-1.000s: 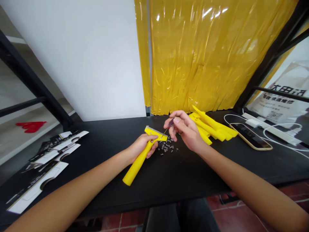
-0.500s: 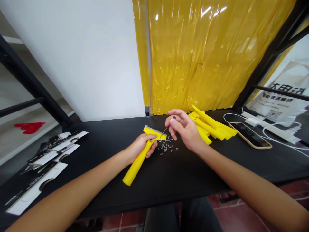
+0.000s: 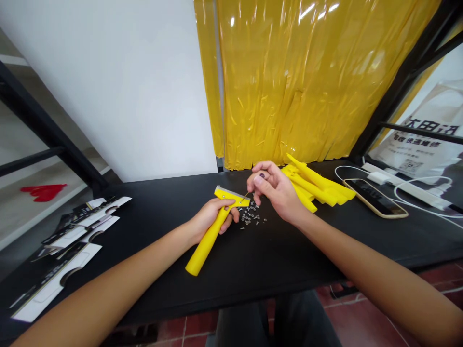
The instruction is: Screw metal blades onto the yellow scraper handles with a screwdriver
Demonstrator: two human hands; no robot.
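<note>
My left hand (image 3: pixel 211 218) is closed around a yellow scraper (image 3: pixel 207 243), just under its wide head, which carries a metal blade strip along the far edge. Two small screws show in the head. In my right hand (image 3: pixel 273 190) is a small screwdriver (image 3: pixel 246 196); its thin shaft points down to the right-hand screw, and most of its handle is hidden by the fingers. Small loose screws and nuts (image 3: pixel 249 218) lie scattered on the black table (image 3: pixel 275 260) beneath the scraper head and right of it.
Several yellow scraper handles (image 3: pixel 318 190) lie piled behind my right hand. Farther right are a phone (image 3: pixel 376 197), a power strip (image 3: pixel 405 185) and white cables. Printed cards (image 3: pixel 75 270) are stacked at the left. A yellow plastic curtain (image 3: pixel 282 86) hangs behind the table.
The view has shifted slightly. Fingers of my right hand have turned a little around the screwdriver, while its tip stays at the same screw. The left hand keeps its hold.
</note>
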